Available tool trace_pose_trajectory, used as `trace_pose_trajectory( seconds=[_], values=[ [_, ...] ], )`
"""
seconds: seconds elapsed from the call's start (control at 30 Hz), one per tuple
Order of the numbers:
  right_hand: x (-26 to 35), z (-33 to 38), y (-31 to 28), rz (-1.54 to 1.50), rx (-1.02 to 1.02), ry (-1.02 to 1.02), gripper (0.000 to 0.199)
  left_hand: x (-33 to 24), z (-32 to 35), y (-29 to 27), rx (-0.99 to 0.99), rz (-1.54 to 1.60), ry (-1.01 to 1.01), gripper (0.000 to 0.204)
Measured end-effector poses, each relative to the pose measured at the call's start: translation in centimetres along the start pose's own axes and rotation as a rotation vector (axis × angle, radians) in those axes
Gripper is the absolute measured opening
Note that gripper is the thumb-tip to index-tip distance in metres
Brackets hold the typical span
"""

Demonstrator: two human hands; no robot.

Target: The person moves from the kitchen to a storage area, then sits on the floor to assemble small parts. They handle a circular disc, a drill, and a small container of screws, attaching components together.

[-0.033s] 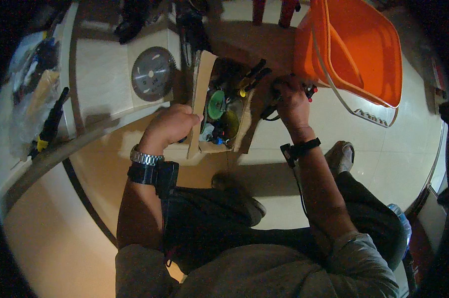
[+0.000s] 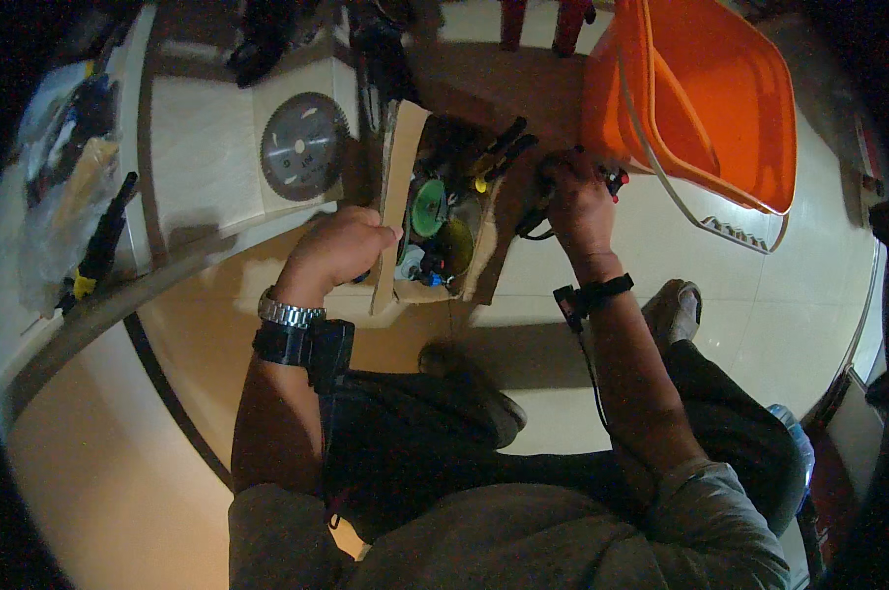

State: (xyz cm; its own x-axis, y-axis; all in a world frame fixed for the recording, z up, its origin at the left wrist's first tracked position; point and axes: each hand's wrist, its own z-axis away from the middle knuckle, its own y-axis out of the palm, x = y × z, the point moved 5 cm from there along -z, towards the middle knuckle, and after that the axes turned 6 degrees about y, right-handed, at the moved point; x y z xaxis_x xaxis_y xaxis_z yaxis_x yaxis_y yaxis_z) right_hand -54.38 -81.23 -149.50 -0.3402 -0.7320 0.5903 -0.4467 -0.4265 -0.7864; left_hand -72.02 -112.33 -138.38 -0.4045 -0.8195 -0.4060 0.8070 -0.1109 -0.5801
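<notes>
My left hand (image 2: pixel 341 246) is closed on the left edge of an open cardboard box (image 2: pixel 401 162). Inside the box lie a green disc (image 2: pixel 428 207), a yellowish disc (image 2: pixel 454 246) and some black-and-yellow handled tools (image 2: pixel 499 157). To the right of the box, my right hand (image 2: pixel 580 202) has its fingers curled around a dark object with a red tip (image 2: pixel 617 182). Its kind is hidden by the hand and the dim light. A black loop, perhaps a cord or strap, hangs beside those fingers.
An orange bucket (image 2: pixel 617 98) with a wire handle stands at the far right. A circular saw blade (image 2: pixel 305 147) lies on the light ledge at the left, and a black-and-yellow tool (image 2: pixel 100 241) sits farther left by plastic bags. My shoe (image 2: pixel 675 310) is on the tiled floor.
</notes>
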Motion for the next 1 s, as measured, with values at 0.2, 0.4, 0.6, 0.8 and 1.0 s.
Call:
trace_pose_trajectory(
  seconds=[0.2, 0.4, 0.6, 0.8, 1.0],
  values=[
    [3.9, -0.2, -0.8, 0.007, -0.077, -0.17, 0.019, -0.5, 0.0, -0.4, 0.058, -0.007, -0.023, 0.048],
    [11.4, -1.4, 4.2, 0.074, 0.158, -0.429, 0.044, -1.2, -0.6, -0.6, 0.019, -0.029, -0.02, 0.047],
    [11.5, -3.7, 5.9, 0.251, 0.162, -0.389, 0.048, -0.8, -0.8, -0.3, -0.025, 0.119, -0.128, 0.044],
    [10.2, -2.8, 4.8, 0.313, 0.089, -0.354, 0.041, -1.8, -1.5, -0.7, -0.004, 0.112, -0.079, 0.041],
    [9.8, -2.5, 5.3, 0.191, 0.207, -0.406, 0.043, -0.2, -1.2, -0.3, 0.008, 0.276, -0.225, 0.039]
  ],
)
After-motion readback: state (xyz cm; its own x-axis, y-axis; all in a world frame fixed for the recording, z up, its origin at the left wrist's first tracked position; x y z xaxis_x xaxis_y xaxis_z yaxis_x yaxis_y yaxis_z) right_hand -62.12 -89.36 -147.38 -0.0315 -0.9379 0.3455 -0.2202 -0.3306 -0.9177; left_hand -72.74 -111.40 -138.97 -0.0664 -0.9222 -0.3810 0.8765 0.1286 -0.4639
